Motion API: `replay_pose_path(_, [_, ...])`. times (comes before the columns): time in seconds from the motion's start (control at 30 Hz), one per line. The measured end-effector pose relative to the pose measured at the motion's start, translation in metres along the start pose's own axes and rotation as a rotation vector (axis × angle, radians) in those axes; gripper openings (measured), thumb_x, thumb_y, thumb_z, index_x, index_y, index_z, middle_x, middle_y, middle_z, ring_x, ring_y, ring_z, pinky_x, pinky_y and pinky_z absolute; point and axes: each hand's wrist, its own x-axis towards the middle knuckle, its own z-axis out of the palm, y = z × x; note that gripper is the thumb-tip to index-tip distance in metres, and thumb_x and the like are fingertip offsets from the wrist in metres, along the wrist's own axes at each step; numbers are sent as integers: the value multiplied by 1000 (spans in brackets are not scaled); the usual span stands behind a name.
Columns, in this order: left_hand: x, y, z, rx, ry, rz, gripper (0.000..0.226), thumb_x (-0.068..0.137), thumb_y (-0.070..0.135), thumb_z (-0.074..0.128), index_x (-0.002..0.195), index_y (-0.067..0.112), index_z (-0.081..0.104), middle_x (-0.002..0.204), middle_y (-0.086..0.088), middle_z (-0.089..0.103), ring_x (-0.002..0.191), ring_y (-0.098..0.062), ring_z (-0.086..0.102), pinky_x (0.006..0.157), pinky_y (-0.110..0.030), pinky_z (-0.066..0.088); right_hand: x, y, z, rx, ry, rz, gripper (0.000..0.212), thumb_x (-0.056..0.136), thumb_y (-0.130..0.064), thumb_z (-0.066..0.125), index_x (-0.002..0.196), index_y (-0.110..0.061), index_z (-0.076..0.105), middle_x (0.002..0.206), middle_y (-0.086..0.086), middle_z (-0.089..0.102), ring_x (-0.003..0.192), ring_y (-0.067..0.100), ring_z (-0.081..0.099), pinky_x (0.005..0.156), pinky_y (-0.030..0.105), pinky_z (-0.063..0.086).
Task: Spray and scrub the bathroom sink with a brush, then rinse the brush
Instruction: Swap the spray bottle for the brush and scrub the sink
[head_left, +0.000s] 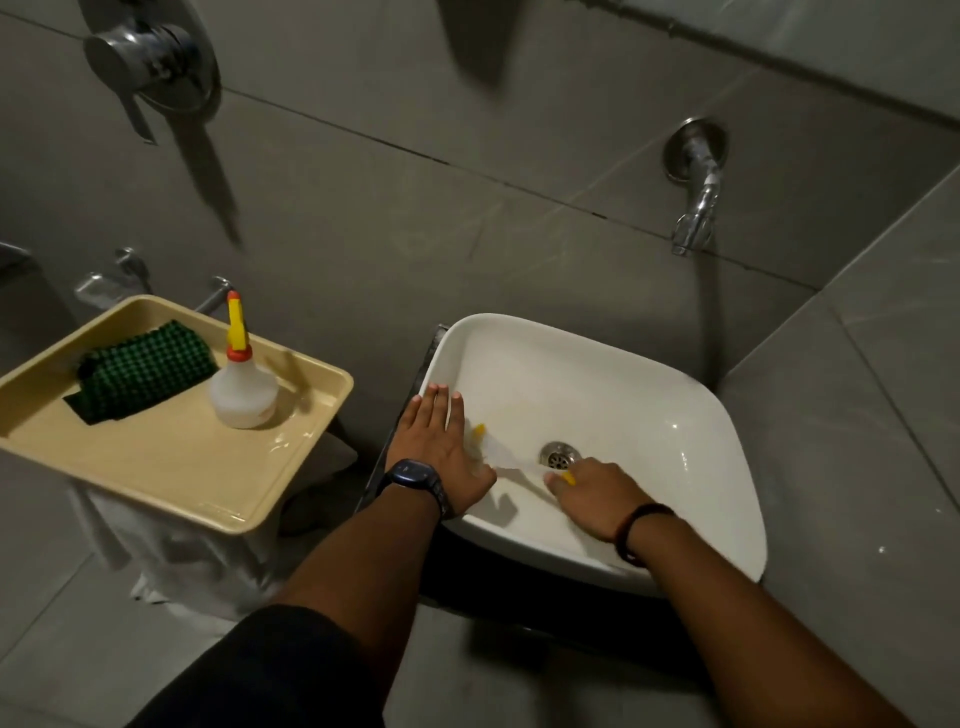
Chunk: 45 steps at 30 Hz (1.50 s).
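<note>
Item one, nearest: our two forearms, entering from below and converging on the sink.

Item two: our right hand, knuckles up, low in the basin near its front wall, just this side of the drain. Fingers are curled closed around the yellow end of the brush; a dark band sits on the wrist.

Item three: the brush itself. It appears motion-blurred, a pale streak with a yellow tip at each end. Its long axis runs from our right hand up and to the left across the basin floor, ending at the left wall just beside our left hand. The working end therefore lies left of and slightly beyond the gripping hand. We judge this the scrubbing step; the next stroke would draw along that same diagonal.

Item four: our left hand, flat, palm down, fingers straight and held together, laid over the sink's left rim as a brace. It holds nothing. A dark watch is on that wrist. This hand is nearer the brush head, the right nearer the handle.

Item five, left of the sink and apart from it: a beige tray carrying a spray bottle, upright, with yellow nozzle, and a green cloth.

Item six, farthest: the wall tap above the basin. We see no water running.
</note>
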Motion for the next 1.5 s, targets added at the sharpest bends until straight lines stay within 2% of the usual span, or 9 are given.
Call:
replay_pose_path(0.1, [1, -1, 2, 7, 11, -7, 98, 81, 69, 29, 150, 9, -6, 160, -15, -8, 147, -27, -9, 120, -43, -4, 6, -1, 13, 10, 88, 14, 48, 95, -47, 39, 123, -11, 55, 125, 21, 59, 113, 38, 55, 92, 38, 45])
replay_pose_path(0.33, [-1, -1, 3, 37, 2, 0, 99, 81, 69, 29, 150, 9, -8, 160, -14, -8, 147, -27, -8, 120, -43, -4, -1, 75, -13, 75, 160, 366, 48, 95, -38, 42, 123, -1, 55, 124, 24, 60, 111, 39, 57, 85, 35, 43])
replay_pose_path(0.47, [-1, -1, 0, 31, -20, 5, 98, 81, 69, 29, 150, 10, -9, 160, -13, -9, 147, -28, -9, 120, -43, -4, -30, 70, -19, 88, -14, 303, 49, 92, -43, 46, 117, -3, 55, 116, 21, 62, 96, 33, 59, 75, 31, 42])
replay_pose_path(0.6, [-1, -2, 2, -9, 18, 12, 98, 80, 69, 28, 150, 9, -6, 160, -14, -6, 147, -27, -7, 120, -43, -3, -38, 26, -1, 166, -130, 133, 36, 91, -48, 44, 92, -13, 51, 83, 8, 59, 63, 21, 54, 56, 28, 40])
replay_pose_path(0.77, [0, -4, 6, -35, 36, 25, 98, 79, 68, 29, 150, 10, -6, 160, -14, -5, 147, -28, -7, 120, -44, -2, 1, -8, 26, 125, 72, 165, 48, 94, -42, 41, 128, -9, 52, 131, 23, 55, 118, 38, 53, 95, 37, 43])
replay_pose_path(0.97, [-1, -4, 6, -45, 40, 26, 99, 78, 68, 31, 151, 10, -4, 160, -15, -3, 147, -28, -5, 119, -44, -1, -10, 46, -7, 40, 113, 430, 48, 93, -34, 46, 126, 0, 53, 129, 25, 57, 114, 38, 56, 91, 36, 44])
replay_pose_path(1.13, [-1, -3, 4, -57, 43, 23, 100, 78, 69, 32, 151, 10, -4, 160, -15, -2, 147, -29, -4, 120, -44, 0, -32, 38, -9, 15, -45, 333, 49, 91, -40, 46, 119, -1, 56, 113, 20, 63, 91, 32, 58, 74, 30, 41])
replay_pose_path(1.3, [-1, -4, 4, -55, 55, 29, 99, 78, 69, 31, 151, 11, -4, 161, -14, -3, 147, -28, -5, 120, -44, 0, -6, 4, 4, 87, 9, 233, 47, 94, -41, 41, 121, -5, 52, 124, 19, 59, 107, 35, 58, 81, 33, 42])
replay_pose_path(1.5, [0, -4, 6, -66, 63, 28, 100, 77, 69, 31, 151, 11, -5, 161, -13, -3, 147, -28, -5, 120, -44, -1, 16, 21, 0, 157, 189, 425, 49, 98, -37, 38, 130, -2, 49, 133, 22, 55, 120, 37, 52, 97, 38, 42])
